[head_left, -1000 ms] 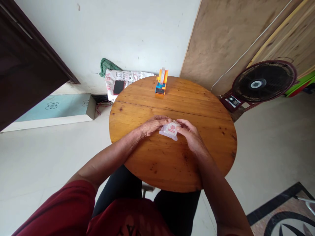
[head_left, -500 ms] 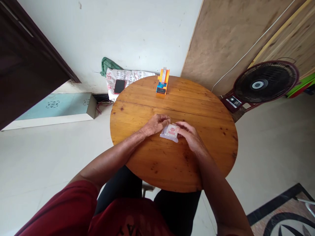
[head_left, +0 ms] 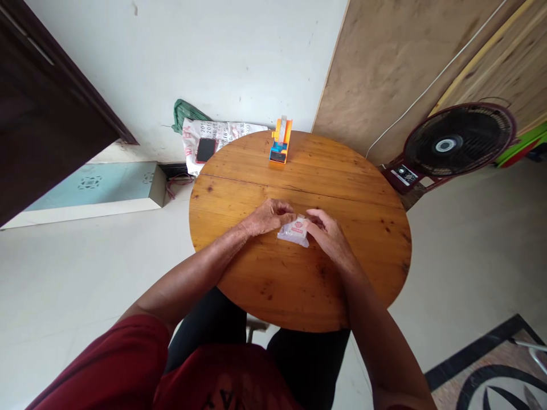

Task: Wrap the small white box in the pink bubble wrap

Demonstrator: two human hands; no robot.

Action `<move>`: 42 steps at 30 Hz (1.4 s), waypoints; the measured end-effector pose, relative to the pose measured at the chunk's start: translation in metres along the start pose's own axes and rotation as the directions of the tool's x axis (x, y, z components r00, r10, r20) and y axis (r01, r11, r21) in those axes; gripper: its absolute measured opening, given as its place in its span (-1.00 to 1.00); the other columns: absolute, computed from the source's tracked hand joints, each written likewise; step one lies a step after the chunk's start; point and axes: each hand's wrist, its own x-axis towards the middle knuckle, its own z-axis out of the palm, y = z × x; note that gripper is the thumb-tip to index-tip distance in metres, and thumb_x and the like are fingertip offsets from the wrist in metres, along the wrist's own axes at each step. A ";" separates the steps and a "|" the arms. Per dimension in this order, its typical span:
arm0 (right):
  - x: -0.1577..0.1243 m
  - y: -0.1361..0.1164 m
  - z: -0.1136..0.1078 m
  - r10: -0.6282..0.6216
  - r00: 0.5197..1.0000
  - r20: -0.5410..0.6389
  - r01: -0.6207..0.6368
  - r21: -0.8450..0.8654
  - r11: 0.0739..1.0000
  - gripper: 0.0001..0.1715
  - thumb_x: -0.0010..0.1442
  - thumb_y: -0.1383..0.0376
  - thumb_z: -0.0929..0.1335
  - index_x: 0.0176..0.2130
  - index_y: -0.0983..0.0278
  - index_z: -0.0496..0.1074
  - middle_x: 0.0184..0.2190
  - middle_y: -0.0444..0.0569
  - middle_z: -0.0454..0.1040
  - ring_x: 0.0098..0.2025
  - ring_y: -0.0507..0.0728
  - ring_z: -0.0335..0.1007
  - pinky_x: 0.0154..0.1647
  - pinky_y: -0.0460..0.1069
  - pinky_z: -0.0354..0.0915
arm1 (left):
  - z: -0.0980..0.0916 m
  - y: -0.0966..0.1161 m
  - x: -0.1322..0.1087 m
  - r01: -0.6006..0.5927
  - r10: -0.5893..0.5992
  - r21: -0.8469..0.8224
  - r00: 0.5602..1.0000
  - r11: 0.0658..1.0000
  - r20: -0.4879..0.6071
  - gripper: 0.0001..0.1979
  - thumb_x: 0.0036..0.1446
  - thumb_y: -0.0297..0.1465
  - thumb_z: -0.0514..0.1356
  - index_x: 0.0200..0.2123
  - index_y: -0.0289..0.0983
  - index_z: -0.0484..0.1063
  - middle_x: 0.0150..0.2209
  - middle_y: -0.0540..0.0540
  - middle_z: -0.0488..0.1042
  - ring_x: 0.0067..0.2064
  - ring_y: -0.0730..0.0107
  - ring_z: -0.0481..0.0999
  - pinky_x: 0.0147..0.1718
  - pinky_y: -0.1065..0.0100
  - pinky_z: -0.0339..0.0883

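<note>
A small clear plastic packet [head_left: 293, 233] with a white inside piece and red print lies near the middle of the round wooden table [head_left: 265, 267]. My left hand [head_left: 273, 216] is closed at the packet's upper left corner, thumb and fingers pinched together there. On the packet's right side, my right hand [head_left: 328, 232] presses with its thumb on the printed face, the fingers curled behind the far edge. The fingertips of both hands are partly hidden.
An orange and blue tape dispenser [head_left: 281, 142] stands at the table's far edge. Behind it to the left, a phone [head_left: 205, 150] lies on a white printed sack [head_left: 231, 132]. A fan [head_left: 453, 142] stands to the right of the table.
My left thumb has shifted slightly right over the packet's upper edge, and my right thumb covers a little more of the print. The packet stays in about the same place.
</note>
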 end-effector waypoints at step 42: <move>0.014 0.002 0.010 -0.312 0.926 -0.211 0.319 -0.004 0.948 -0.82 0.18 0.20 0.36 -0.41 0.21 0.51 -0.24 0.02 0.63 -0.17 0.20 0.55 -0.06 0.12 0.41 | -0.005 0.009 -0.004 0.030 -0.048 0.112 0.985 0.993 0.164 -0.77 0.21 -0.28 0.15 -0.27 -0.34 0.47 -0.38 -0.01 0.46 -0.36 0.47 0.39 -0.33 0.42 0.24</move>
